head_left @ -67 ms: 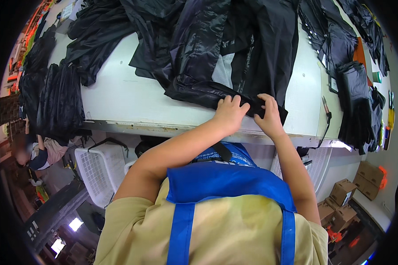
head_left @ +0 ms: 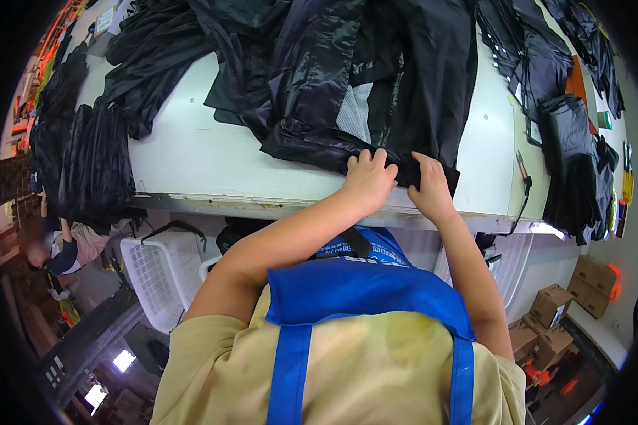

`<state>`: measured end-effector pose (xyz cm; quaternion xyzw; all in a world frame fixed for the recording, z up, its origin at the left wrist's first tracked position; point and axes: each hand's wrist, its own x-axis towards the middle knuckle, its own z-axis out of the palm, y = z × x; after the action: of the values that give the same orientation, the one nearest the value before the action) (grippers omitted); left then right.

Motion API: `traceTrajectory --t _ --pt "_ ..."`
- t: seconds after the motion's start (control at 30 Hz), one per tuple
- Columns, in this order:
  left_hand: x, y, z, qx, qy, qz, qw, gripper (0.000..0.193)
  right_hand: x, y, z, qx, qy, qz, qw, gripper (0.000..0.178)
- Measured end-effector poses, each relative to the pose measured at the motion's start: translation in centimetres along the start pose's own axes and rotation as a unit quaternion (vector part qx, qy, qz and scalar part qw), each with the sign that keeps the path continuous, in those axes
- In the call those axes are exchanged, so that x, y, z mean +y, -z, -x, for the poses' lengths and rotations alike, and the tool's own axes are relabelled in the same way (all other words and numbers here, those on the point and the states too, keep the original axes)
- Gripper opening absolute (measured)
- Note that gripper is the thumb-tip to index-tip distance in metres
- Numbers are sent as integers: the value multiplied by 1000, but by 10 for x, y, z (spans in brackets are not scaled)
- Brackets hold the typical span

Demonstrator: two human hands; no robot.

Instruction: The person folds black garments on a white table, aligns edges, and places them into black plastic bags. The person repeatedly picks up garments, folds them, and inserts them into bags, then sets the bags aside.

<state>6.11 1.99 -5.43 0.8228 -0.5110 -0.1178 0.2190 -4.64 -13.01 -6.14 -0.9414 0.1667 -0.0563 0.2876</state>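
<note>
A thin, shiny black jacket (head_left: 312, 85) lies spread over the white table, its lower edge turned toward me. Grey-white mesh lining (head_left: 355, 113) shows where the front falls open. My left hand (head_left: 370, 183) has its fingers curled over the jacket's hem near the table's front edge, and the fabric is pinched under them. A short gap to the right, my right hand (head_left: 431, 188) grips the same hem between thumb and fingers. The bit of hem between both hands is bunched and dark, so its layers are hard to make out.
Piles of black garments lie on the table's left (head_left: 96, 156) and right (head_left: 571, 163). A small cutter-like tool (head_left: 523, 170) rests near the right front edge (head_left: 510, 225). Below stands a white plastic basket (head_left: 152, 276); cardboard boxes (head_left: 549, 306) are at lower right. Another person (head_left: 67, 248) is at far left.
The jacket has shifted very slightly to the left. My right fingers have drawn a little closer together on the hem; my left hand has barely moved.
</note>
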Motion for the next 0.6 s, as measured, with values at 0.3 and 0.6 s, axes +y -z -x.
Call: traceTrajectory --t 0.3,0.6 --pt "3 -8 -3 -11 101 90 991 21 4 12 -4 -148 -158 -320 922 50" --pt "-6 17 -9 -55 178 278 942 29 -12 27 -4 -157 -197 -636 729 50"
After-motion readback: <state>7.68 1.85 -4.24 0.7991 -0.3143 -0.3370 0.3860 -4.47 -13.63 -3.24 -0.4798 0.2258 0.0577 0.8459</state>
